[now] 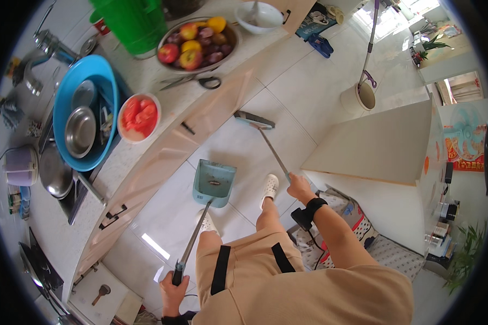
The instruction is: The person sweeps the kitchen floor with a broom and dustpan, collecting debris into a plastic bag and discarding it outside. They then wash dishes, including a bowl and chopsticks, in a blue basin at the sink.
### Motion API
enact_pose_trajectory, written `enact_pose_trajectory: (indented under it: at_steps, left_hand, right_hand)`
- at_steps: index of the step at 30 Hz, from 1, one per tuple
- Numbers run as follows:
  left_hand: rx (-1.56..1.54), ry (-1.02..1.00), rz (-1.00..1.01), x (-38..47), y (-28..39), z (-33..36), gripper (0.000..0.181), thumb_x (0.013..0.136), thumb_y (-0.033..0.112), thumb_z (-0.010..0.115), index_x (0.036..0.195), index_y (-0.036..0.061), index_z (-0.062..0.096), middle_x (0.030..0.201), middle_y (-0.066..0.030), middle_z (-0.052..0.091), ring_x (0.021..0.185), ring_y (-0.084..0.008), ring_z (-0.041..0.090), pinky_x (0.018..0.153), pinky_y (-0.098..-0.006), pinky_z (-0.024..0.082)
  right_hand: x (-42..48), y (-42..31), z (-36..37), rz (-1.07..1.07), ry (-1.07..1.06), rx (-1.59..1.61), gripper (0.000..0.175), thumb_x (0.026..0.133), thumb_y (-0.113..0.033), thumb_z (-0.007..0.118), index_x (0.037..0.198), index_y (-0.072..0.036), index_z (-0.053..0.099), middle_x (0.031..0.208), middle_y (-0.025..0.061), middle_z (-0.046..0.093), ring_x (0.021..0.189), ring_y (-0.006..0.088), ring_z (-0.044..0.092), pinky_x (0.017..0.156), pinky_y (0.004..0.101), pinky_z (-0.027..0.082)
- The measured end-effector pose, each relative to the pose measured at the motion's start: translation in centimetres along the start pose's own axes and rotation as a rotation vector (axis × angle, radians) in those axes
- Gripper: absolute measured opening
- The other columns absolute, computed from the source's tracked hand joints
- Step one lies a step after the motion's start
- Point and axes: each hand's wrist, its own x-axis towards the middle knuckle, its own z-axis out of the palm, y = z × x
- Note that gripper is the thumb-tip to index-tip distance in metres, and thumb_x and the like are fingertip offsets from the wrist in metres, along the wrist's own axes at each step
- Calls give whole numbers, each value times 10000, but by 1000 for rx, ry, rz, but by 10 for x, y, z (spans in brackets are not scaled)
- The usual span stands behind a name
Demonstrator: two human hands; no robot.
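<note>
My left hand [174, 293] grips the black end of a long-handled dustpan's handle at the bottom of the view. The pale blue dustpan [214, 178] is in front of my left foot, its open mouth facing away from me; a small dark-and-light bit lies inside it. With my right hand [301, 188] I hold the upper end of a broom's metal stick. The broom head [254, 119], with dark bristles, rests on the floor beyond the dustpan, close to the cabinet fronts.
White floor tiles [284, 91] surround my feet. To the left runs a kitchen counter [175, 105] with a blue basin [111, 81], a bowl of red fruit pieces [138, 118], scissors [210, 83] and a fruit bowl [235, 38]. A mop bucket [351, 99] stands far right, behind a white partition [370, 146].
</note>
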Motion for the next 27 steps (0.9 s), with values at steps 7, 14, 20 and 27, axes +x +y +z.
enact_pose_trajectory:
  at_steps: [7, 14, 20, 27]
  left_hand:
    - [16, -146, 137, 55, -59, -54, 352, 694, 230, 734, 655, -10, 479, 492, -101, 441, 448, -191, 378, 441, -337, 364]
    - [34, -194, 177, 59, -60, -82, 330, 703, 202, 725, 652, -3, 471, 493, -68, 414, 475, -125, 344, 436, -312, 344]
    - [81, -244, 228, 53, -58, -82, 316, 710, 188, 716, 657, -5, 472, 496, -69, 423, 481, -108, 358, 441, -304, 349]
    - [201, -245, 275, 43, -38, -73, 271, 715, 198, 712, 727, -5, 533, 512, -106, 477, 457, -152, 405, 455, -312, 377]
  right_hand:
    - [-95, -68, 49, -81, -111, -164, 472, 681, -38, 562, 1143, -41, 468, 799, 194, 632, 778, 389, 615, 659, 485, 485]
    - [-188, -46, 54, 49, -36, 71, 537, 677, -40, 557, 1206, -131, 541, 965, 178, 635, 935, 365, 589, 789, 418, 485]
    - [-179, 18, 57, 222, 90, 386, 472, 685, -42, 550, 1156, -46, 575, 788, 198, 643, 722, 312, 641, 649, 379, 500]
    - [-125, 25, 82, 289, 7, 471, 151, 707, -31, 494, 833, 35, 542, 634, 192, 604, 528, 292, 613, 482, 401, 474]
